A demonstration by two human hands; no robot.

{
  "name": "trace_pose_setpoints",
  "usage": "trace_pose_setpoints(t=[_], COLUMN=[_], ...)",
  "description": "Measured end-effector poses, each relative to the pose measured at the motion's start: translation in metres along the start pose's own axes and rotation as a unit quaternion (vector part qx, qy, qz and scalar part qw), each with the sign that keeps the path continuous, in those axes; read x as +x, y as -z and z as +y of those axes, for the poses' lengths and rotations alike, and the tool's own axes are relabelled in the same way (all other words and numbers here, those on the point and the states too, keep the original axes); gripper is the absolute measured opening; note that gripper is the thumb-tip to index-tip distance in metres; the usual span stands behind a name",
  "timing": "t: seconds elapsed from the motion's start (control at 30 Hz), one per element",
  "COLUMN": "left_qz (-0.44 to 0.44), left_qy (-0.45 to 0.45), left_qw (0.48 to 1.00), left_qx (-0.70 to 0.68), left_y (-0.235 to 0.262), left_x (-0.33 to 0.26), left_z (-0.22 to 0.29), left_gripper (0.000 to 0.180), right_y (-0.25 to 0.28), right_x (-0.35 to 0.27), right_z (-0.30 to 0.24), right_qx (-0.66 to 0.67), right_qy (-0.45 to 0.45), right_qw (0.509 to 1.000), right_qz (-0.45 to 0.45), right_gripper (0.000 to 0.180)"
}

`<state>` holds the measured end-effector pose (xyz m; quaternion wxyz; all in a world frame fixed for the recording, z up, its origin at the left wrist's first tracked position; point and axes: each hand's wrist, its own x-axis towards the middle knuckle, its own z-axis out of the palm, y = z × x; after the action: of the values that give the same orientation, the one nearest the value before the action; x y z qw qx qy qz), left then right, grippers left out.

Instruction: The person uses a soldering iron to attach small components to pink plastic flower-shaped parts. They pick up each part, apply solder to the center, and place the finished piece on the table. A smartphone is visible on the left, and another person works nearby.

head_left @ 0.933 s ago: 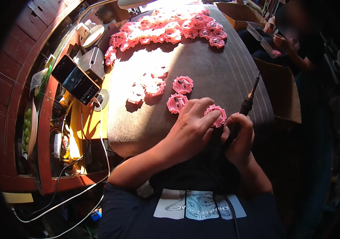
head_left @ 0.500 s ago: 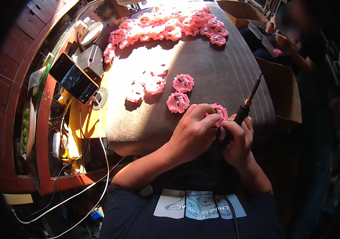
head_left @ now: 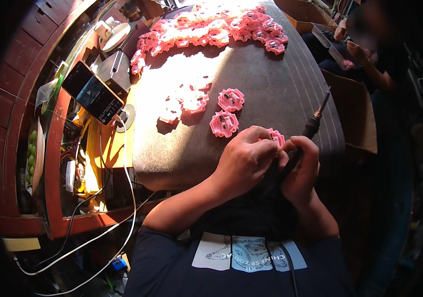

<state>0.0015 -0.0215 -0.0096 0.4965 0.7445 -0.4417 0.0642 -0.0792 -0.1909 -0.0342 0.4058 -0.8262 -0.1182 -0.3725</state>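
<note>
My left hand [head_left: 247, 161] is closed, its thumb and fingertips gathered at a pink plastic part [head_left: 277, 138] that they partly cover. In my right hand [head_left: 301, 171] is a soldering iron [head_left: 312, 127], gripped by its black handle, with the tip slanting up and away to the right. The right fingertips also meet close to the pink part; whether they touch it is hard to tell. Just beyond my left hand lie two similar pink parts [head_left: 224, 123], each with small dark and metallic pieces inside.
A large group of pink parts [head_left: 216, 33] covers the table's [head_left: 280, 79] far end. More parts [head_left: 194, 101] lie in bright sunlight. At left are a phone [head_left: 92, 94] and a white cable [head_left: 128, 183]. Another person's hand [head_left: 357, 51] is by a clear container [head_left: 337, 55] at far right.
The soldering iron has shifted slightly right and its tip points a little farther right. My fingers have drawn together and hide more of the pink part. The whole view has moved slightly.
</note>
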Motion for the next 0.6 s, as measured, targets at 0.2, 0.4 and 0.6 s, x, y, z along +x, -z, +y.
trace_pose_setpoints(t=[0.2, 0.4, 0.6], left_qz=[0.012, 0.027, 0.027], left_qy=[0.034, 0.029, 0.044], left_qw=[0.999, 0.999, 0.998], left_qx=[-0.004, -0.019, -0.024], left_y=[0.000, -0.003, -0.002], left_x=[0.001, -0.001, -0.003], left_z=[0.007, 0.004, 0.004], left_gripper=[0.017, 0.017, 0.018], right_y=[0.005, 0.001, -0.007], right_x=[0.009, 0.004, -0.001], right_z=[-0.010, -0.007, 0.000], right_qx=[-0.062, -0.093, -0.044], right_qy=[0.163, 0.149, 0.120], right_qw=[0.984, 0.984, 0.991], right_qz=[0.028, 0.037, 0.048], right_gripper=[0.031, 0.033, 0.033])
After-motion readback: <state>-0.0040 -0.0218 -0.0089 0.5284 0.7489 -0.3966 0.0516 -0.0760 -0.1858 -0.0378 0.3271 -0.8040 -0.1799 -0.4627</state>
